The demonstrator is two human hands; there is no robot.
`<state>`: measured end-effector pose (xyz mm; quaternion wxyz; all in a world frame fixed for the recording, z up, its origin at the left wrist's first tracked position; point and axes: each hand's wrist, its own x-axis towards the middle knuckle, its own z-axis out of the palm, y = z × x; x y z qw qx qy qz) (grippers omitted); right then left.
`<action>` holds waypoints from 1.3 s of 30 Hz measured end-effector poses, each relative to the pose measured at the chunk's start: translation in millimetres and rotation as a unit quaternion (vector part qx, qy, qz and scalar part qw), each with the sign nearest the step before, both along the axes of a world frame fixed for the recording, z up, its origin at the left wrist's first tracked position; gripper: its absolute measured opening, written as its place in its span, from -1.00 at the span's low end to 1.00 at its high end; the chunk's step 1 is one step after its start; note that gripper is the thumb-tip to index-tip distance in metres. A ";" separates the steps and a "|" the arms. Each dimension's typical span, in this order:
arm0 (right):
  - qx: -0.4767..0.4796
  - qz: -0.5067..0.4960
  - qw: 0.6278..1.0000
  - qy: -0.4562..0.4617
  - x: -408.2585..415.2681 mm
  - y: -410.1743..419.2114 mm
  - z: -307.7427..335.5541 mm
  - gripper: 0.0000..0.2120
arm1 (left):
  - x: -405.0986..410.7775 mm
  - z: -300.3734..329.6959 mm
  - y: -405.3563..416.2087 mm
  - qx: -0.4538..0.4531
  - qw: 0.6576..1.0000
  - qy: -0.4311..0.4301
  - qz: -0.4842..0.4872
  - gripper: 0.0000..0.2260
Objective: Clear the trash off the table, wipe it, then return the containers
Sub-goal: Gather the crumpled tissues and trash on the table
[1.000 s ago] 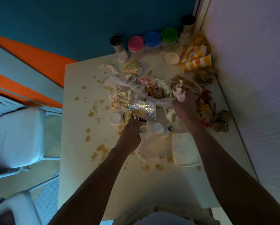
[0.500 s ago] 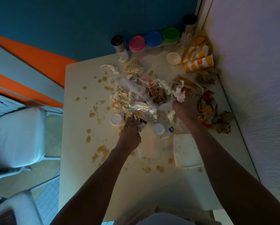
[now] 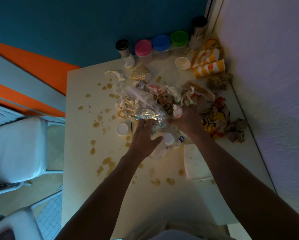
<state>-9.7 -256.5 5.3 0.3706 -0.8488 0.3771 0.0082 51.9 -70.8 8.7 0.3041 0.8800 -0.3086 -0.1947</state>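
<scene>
A heap of trash covers the far middle of the white table: crumpled napkins, wrappers, a clear plastic bag and a silver foil wrapper. My left hand lies at the heap's near edge, fingers stretched onto the foil wrapper and thumb spread toward a white bottle cap. My right hand is curled into the heap and grips a clump of wrappers beside a white and red napkin. Pink, blue and green lidded containers stand along the back edge.
Brown spill stains dot the table's left and near parts. Yellow striped paper cups and a small white cup lie at the back right by the wall. A white flat paper lies near right. A white chair stands left.
My left hand let go of the dark item it gripped and spread its fingers forward onto the foil. My right hand shifted slightly left into the heap.
</scene>
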 end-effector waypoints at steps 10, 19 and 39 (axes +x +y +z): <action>-0.082 0.047 0.994 0.056 13.7 18.2 -9.6 -0.68 | -38.9 -40.4 17.3 0.192 0.958 -0.034 -0.209 -0.39; 0.003 0.018 1.000 -0.021 14.3 10.9 -25.3 -0.82 | -22.8 -49.2 28.1 0.109 0.986 0.017 -0.124 -0.81; 0.299 -0.180 0.897 -0.270 -11.9 -1.9 48.5 -0.75 | 14.1 36.1 -49.9 -0.035 0.997 0.037 -0.062 -0.80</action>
